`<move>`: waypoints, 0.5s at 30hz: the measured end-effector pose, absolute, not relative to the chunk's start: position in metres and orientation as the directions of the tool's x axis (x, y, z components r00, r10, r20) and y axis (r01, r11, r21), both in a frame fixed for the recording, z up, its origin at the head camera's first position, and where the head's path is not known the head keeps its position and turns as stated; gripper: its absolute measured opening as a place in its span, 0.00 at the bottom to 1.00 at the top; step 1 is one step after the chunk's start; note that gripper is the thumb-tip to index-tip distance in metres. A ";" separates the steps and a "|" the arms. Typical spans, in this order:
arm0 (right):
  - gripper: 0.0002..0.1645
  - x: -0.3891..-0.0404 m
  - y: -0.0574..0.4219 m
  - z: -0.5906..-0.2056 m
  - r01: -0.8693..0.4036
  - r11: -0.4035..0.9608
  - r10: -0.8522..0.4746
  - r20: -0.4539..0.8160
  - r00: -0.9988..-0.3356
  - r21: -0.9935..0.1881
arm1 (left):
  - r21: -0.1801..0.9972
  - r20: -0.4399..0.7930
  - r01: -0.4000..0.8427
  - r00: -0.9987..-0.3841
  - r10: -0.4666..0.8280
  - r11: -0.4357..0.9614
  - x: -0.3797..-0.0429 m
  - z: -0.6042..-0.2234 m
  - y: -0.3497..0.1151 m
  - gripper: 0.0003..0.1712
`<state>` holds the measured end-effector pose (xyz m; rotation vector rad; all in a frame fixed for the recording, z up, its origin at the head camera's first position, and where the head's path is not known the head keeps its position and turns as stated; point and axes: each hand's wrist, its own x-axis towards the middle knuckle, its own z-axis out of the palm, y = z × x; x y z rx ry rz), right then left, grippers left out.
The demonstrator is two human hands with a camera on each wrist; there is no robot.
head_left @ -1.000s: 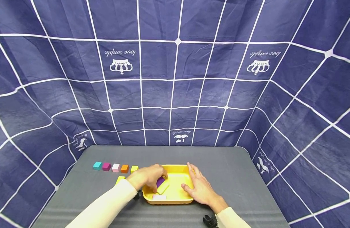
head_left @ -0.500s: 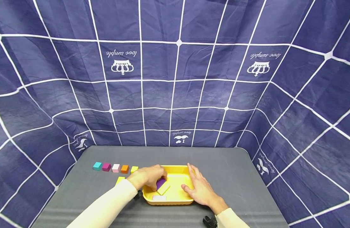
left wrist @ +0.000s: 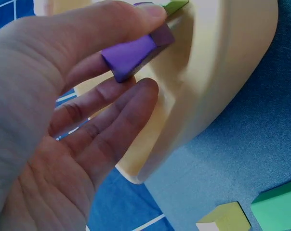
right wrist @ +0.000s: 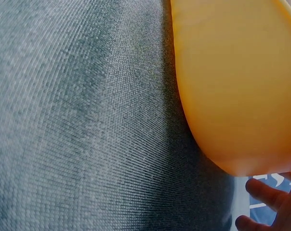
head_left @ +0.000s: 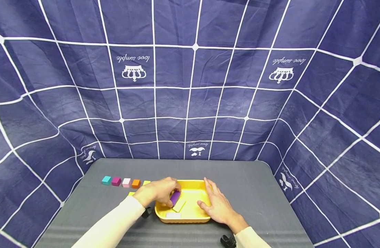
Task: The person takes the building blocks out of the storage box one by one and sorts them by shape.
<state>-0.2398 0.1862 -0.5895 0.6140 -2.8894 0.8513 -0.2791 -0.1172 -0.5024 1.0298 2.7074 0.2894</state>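
Note:
My left hand [head_left: 161, 191] reaches over the left side of a yellow plastic tray [head_left: 193, 220] and pinches a purple block [head_left: 175, 198] between thumb and fingers. In the left wrist view the purple block [left wrist: 131, 55] sits tilted under the thumb, the other fingers spread below it. Beside it in the tray lies a yellow block [head_left: 179, 205]. A pale block [head_left: 173, 215] lies along the near wall. My right hand [head_left: 220, 206] rests at the tray's right rim, fingers extended and thumb over the inside. In the right wrist view only some fingers [right wrist: 268, 192] show.
On the grey table [head_left: 245, 193] left of the tray, a row holds a teal block [head_left: 106, 180], a magenta block [head_left: 116, 181], a pink-white block [head_left: 126, 182], an orange block [head_left: 136, 183] and a yellow one. Another yellow block [head_left: 131, 194] is partly hidden behind the left arm.
The left hand has shifted slightly up and left with the purple block, which now stands a little apart from the yellow block and is turned more steeply. The right hand stays put.

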 end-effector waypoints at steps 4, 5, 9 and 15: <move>0.61 -0.240 0.187 -0.590 -0.395 0.768 -0.357 0.174 -0.918 -0.504 | 0.291 -0.083 0.663 -0.701 0.708 0.690 -0.278 -0.503 -0.121 0.24; 0.61 -0.240 0.187 -0.590 -0.394 0.769 -0.358 0.172 -0.918 -0.504 | 0.291 -0.070 0.669 -0.698 0.713 0.684 -0.277 -0.502 -0.122 0.25; 0.61 -0.240 0.188 -0.590 -0.399 0.768 -0.361 0.175 -0.916 -0.501 | 0.311 -0.030 0.669 -0.703 0.710 0.675 -0.273 -0.500 -0.125 0.26; 0.61 -0.239 0.187 -0.589 -0.394 0.761 -0.356 0.175 -0.918 -0.515 | 0.318 0.022 0.656 -0.727 0.686 0.685 -0.268 -0.501 -0.133 0.26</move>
